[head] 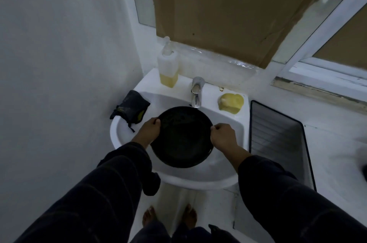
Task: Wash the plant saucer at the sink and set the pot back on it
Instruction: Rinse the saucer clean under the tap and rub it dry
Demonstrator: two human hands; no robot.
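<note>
**Saucer held over basin, both hands on rim**

Head view. Round black plastic plant saucer (181, 137) held above the bowl of the white ceramic pedestal sink (119, 133), directly below and in front of the chrome single-lever tap (196, 91). Far rim of saucer just beneath the spout; near rim lower, toward the body, so tilted slightly. Inside surface dull, some faint marks toward the far left; water flow not discernible.

Left hand (150, 128) curled round the saucer's left rim, thumb on the upper edge, fingers hidden beneath. Right hand (222, 137) pinching the right rim, thumb and knuckles on top, remaining fingers out of sight under the edge. Both forearms in dark long sleeves (89, 193), cuffs pushed back from the wrists.

On the sink ledge, far left: clear rectangular pump bottle with yellow liquid in its lower part (167, 69). Far right of the ledge: pale yellow lumpy sponge or soap piece (231, 101), identity uncertain. Draped over the left rim of the sink, against the wall: dark cloth or scouring pad with a yellow-green patch (130, 109).

Right of the sink, just beside it: black wire-mesh tray (278, 133) on a white surface. Behind the tap: brown cardboard sheet (218, 8) covering a white-framed window. Bare feet (150, 217) on the white floor below the basin.
</note>
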